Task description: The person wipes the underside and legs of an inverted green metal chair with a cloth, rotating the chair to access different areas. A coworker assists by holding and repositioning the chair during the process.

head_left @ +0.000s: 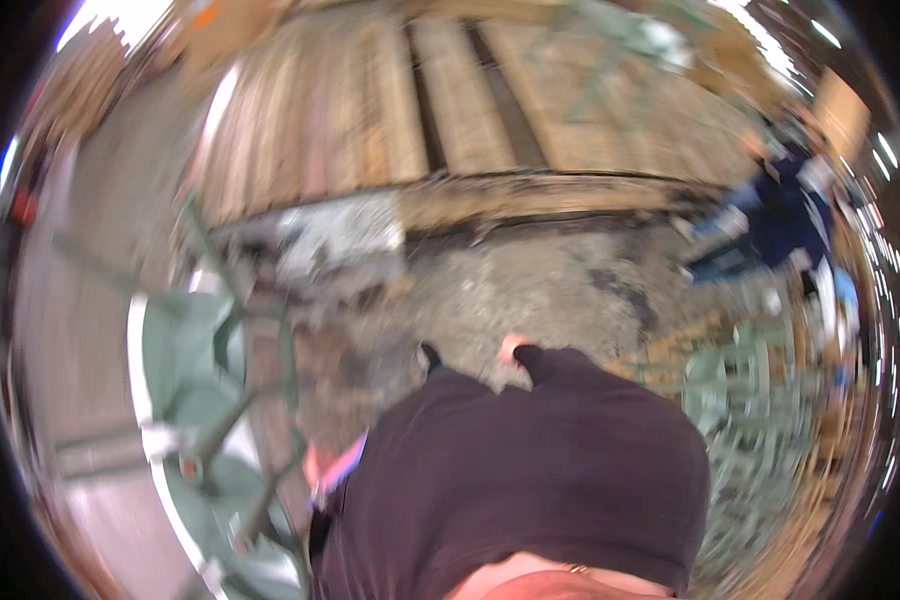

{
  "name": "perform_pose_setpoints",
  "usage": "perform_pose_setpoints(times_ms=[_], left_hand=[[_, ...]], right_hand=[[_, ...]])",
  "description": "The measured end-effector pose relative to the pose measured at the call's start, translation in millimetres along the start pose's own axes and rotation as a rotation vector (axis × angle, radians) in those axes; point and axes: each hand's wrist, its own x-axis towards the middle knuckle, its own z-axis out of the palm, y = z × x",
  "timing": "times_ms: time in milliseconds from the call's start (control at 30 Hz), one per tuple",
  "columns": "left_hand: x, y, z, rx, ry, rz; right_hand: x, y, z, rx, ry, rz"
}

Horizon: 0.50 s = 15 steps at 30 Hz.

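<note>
The whole picture is smeared by motion. My left hand (319, 466) is low at my left side, close to the legs of green chairs (192, 345) that have white edges. Whether it touches a leg, I cannot make out. A small pink and purple patch shows beside its wrist. In front of my body is my right hand (513, 347), coming out of a dark sleeve above the worn floor. Its fingers are too blurred to read, and no held thing shows in it.
Ahead lies a large wooden pallet platform (330, 110) with dark gaps between planks. Crumpled grey sheeting (340, 235) lies at its near edge. Green chair frames (755, 430) are massed at the right. A person in dark clothing (785, 215) is at the far right.
</note>
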Motion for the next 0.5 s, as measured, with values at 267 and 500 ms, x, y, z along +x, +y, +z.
perform_pose_setpoints(times_ms=[267,500], left_hand=[[20,106,88,0.035,0.607,0.938],[9,144,77,-0.114,0.688,1.102]], right_hand=[[96,-190,-160,-0.097,0.318,-0.675],[36,-379,-143,-0.094,0.281,-1.098]])
